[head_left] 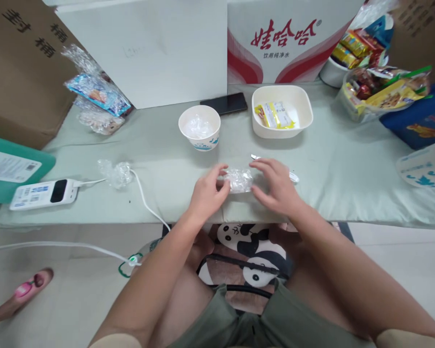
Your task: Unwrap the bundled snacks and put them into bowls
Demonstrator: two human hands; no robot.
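Note:
A small bundle of crinkled clear plastic wrap (239,181) lies on the cloth-covered table between my hands. At its left end is my left hand (208,193), thumb and fingers curved and apart; fingertips are at the wrap's edge. My right hand (275,186) is at the other end, its thumb and index finger spread. Partly hidden beneath the right hand is a slim tool with a white end (293,177) and a metallic tip (254,156), perhaps a utility knife. Beyond the left hand stands a paper cup (203,143) with clear plastic inside.
A white tub (282,131) holds a yellow snack packet (275,115). A black phone (232,103) lies behind the cup. A white power bank (43,194) with a cable and crumpled plastic (118,174) are left. Snack containers (355,108) stand right; boxes (148,53) line the back.

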